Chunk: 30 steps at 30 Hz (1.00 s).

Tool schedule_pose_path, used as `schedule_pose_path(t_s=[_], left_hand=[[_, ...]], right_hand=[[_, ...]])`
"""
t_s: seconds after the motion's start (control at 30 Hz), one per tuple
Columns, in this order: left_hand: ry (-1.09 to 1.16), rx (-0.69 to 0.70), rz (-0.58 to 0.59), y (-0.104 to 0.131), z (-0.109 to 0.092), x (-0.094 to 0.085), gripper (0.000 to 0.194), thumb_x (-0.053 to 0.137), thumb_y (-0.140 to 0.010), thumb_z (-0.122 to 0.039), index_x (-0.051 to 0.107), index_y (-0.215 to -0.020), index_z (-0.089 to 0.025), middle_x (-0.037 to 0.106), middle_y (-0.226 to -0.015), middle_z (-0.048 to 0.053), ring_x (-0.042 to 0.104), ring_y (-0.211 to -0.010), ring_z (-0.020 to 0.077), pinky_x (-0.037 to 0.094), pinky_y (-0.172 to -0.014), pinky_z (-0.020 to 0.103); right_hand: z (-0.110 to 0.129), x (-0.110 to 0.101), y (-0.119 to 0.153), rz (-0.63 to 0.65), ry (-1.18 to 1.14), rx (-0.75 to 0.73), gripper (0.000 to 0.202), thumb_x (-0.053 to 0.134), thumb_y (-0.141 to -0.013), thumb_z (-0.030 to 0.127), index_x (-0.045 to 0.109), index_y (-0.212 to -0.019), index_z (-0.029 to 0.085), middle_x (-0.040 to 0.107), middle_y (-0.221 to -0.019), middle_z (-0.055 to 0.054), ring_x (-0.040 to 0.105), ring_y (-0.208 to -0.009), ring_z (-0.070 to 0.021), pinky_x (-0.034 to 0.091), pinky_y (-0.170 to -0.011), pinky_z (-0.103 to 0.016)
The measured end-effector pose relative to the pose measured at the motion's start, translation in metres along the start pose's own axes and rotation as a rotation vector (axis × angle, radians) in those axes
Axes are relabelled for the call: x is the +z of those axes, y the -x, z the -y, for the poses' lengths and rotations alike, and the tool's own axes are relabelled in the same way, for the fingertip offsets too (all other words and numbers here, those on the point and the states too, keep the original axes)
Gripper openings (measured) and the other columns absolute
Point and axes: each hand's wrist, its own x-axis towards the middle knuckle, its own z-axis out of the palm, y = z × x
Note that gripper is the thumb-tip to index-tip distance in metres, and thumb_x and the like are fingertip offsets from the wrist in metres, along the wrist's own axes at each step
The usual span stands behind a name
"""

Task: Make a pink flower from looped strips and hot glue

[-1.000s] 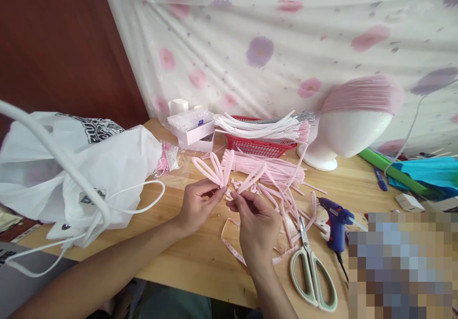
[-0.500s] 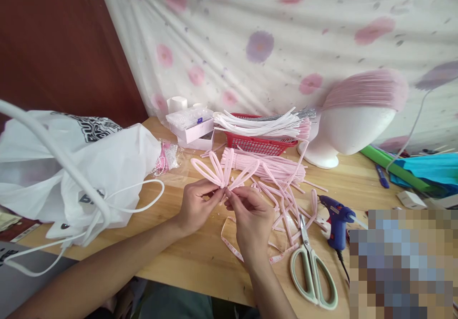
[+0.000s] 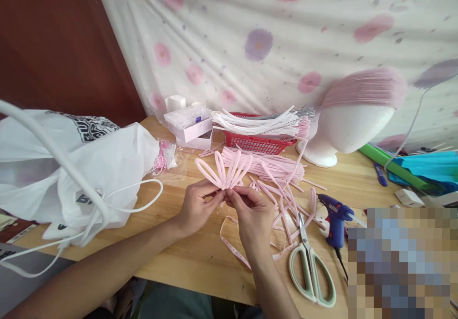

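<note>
Several pink pipe cleaner loops [image 3: 221, 172] fan upward from one gathered base, which both hands pinch. My left hand [image 3: 199, 207] is closed on the base from the left, thumb and forefinger together. From the right, my right hand [image 3: 253, 212] pinches the same base with its thumb and fingertips, touching my left fingertips. The base itself is mostly hidden by the fingers. Behind the loops lies a bundle of straight pink pipe cleaners [image 3: 263, 163]. Loose bent pink pipe cleaners [image 3: 282, 199] are scattered to the right of my right hand.
Scissors [image 3: 308, 266], a blue glue gun [image 3: 335, 216] and a tape measure [image 3: 234, 249] lie near my right hand. Behind are a red basket [image 3: 246, 142], small boxes [image 3: 191, 128] and a foam head [image 3: 352, 125]. A white bag [image 3: 121, 166] and a white cable [image 3: 157, 199] are at left.
The right-hand loops have swung up and inward, so the fan of loops is narrower and more even. Both hands keep their pinch at the base.
</note>
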Motion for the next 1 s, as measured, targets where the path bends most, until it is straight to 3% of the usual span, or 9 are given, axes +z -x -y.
schedule_pose_path(t_s=[0.17, 0.37, 0.53, 0.63, 0.77, 0.9, 1.0], left_hand=[[0.095, -0.115, -0.02, 0.001, 0.001, 0.001, 0.023, 0.064, -0.092, -0.028, 0.075, -0.076, -0.015, 0.073, -0.078, 0.006, 0.069, -0.07, 0.0157, 0.057, -0.066, 0.023], [0.046, -0.109, -0.044, 0.0, 0.002, 0.0, 0.022, 0.064, -0.091, -0.027, 0.074, -0.075, -0.014, 0.071, -0.072, 0.005, 0.063, -0.064, 0.0136, 0.051, -0.058, 0.021], [0.15, -0.183, -0.025, 0.002, 0.005, 0.001, 0.021, 0.065, -0.091, -0.029, 0.076, -0.083, -0.013, 0.07, -0.068, 0.004, 0.065, -0.062, 0.0136, 0.053, -0.059, 0.021], [0.186, -0.206, -0.045, 0.002, 0.006, 0.002, 0.023, 0.064, -0.092, -0.031, 0.076, -0.09, -0.013, 0.069, -0.065, 0.003, 0.061, -0.056, 0.0117, 0.051, -0.055, 0.02], [0.177, -0.193, -0.069, 0.001, 0.005, 0.002, 0.025, 0.063, -0.092, -0.033, 0.076, -0.092, -0.012, 0.069, -0.066, 0.003, 0.058, -0.054, 0.0109, 0.049, -0.053, 0.02], [0.131, -0.18, -0.058, 0.001, 0.002, 0.0, 0.024, 0.064, -0.091, -0.033, 0.078, -0.092, -0.013, 0.074, -0.071, 0.005, 0.062, -0.059, 0.0132, 0.051, -0.056, 0.021], [0.114, -0.165, -0.051, 0.001, -0.002, -0.001, 0.024, 0.064, -0.091, -0.033, 0.079, -0.093, -0.014, 0.078, -0.081, 0.007, 0.069, -0.068, 0.0164, 0.056, -0.063, 0.024]], right_hand=[[0.013, -0.018, 0.011, -0.051, 0.132, -0.001, 0.024, 0.08, -0.073, 0.04, 0.075, -0.079, 0.018, 0.071, -0.066, -0.003, 0.066, -0.061, -0.0158, 0.057, -0.06, -0.027], [0.015, -0.064, 0.022, -0.041, 0.18, 0.256, 0.038, 0.083, -0.068, 0.051, 0.071, -0.078, 0.016, 0.062, -0.052, 0.0, 0.056, -0.048, -0.0117, 0.046, -0.05, -0.022], [0.014, -0.094, 0.024, -0.05, 0.515, 0.354, 0.049, 0.076, -0.068, 0.06, 0.075, -0.082, 0.014, 0.061, -0.047, -0.002, 0.053, -0.043, -0.0154, 0.04, -0.043, -0.025], [0.028, -0.112, 0.03, -0.196, 0.728, 0.242, 0.049, 0.069, -0.075, 0.062, 0.077, -0.089, 0.016, 0.058, -0.043, 0.0, 0.052, -0.039, -0.0164, 0.039, -0.041, -0.026], [0.04, -0.133, 0.038, -0.319, 0.881, 0.004, 0.04, 0.068, -0.079, 0.059, 0.077, -0.078, 0.02, 0.067, -0.053, -0.004, 0.063, -0.049, -0.0199, 0.045, -0.046, -0.027], [0.029, -0.117, 0.036, -0.139, 0.93, -0.186, 0.03, 0.066, -0.084, 0.049, 0.077, -0.086, 0.02, 0.073, -0.067, -0.005, 0.063, -0.047, -0.0178, 0.049, -0.047, -0.028], [0.015, -0.079, 0.026, 0.07, 0.913, -0.361, 0.029, 0.061, -0.091, 0.036, 0.074, -0.111, 0.019, 0.076, -0.105, -0.01, 0.067, -0.056, -0.0152, 0.053, -0.052, -0.028]])
